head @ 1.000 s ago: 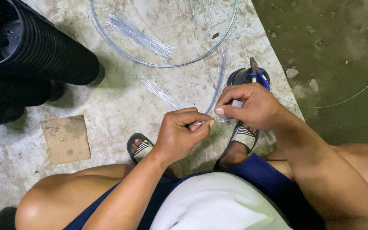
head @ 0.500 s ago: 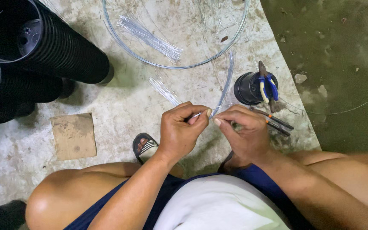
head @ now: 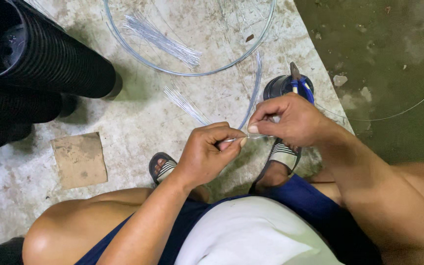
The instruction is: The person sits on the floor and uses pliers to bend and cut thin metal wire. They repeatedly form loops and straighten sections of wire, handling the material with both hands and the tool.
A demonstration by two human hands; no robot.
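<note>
My left hand [head: 207, 152] and my right hand [head: 285, 120] meet in the middle of the view, each pinching an end of a short, thin piece of silver wire [head: 245, 139]. The hands sit just above my sandalled feet [head: 163, 167]. A thicker wire [head: 254, 91] curves up from near my fingers to a large wire hoop [head: 138, 51] lying on the concrete floor. Inside the hoop lies a bundle of cut wire pieces [head: 160, 39]. A second small bundle of wire pieces [head: 185, 103] lies just above my left hand.
Stacks of black ribbed plastic pots [head: 50, 64] lie at the upper left. A scrap of cardboard [head: 79, 159] sits on the floor at left. Blue-handled pliers on a dark roll [head: 295, 83] rest behind my right hand. Dark green floor [head: 388, 64] with a loose wire is at right.
My right hand has moved up and right a little, clear of the dark roll with the pliers. Both hands stay pinched on the wire piece.
</note>
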